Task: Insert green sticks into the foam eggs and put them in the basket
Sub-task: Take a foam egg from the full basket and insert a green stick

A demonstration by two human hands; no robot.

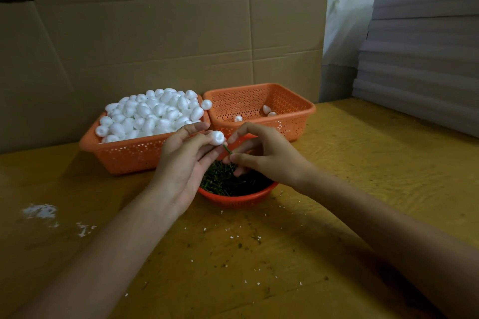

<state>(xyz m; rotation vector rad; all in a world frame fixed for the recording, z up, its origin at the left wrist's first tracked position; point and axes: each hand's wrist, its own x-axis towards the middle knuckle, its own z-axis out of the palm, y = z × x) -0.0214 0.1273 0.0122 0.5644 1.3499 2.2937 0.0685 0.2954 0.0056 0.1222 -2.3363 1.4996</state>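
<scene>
— What do we see from the head view?
— Our left hand (181, 163) curls round a smooth white foam egg (217, 137). Our right hand (261, 155) pinches a thin green stick (227, 149), its tip at the egg's flat end.
— And around our hands?
— Under them sits a round orange bowl (234, 200) of dark sticks. Behind stands a perforated orange full basket (124, 155) heaped with eggs. Touching it is the second basket (295, 114), holding three. White crumbs (83, 228) speckle the yellow wooden desk (337, 163).

Left hand (185, 160) holds foam egg (216, 137); right hand (261, 155) pinches green stick (227, 149).
</scene>
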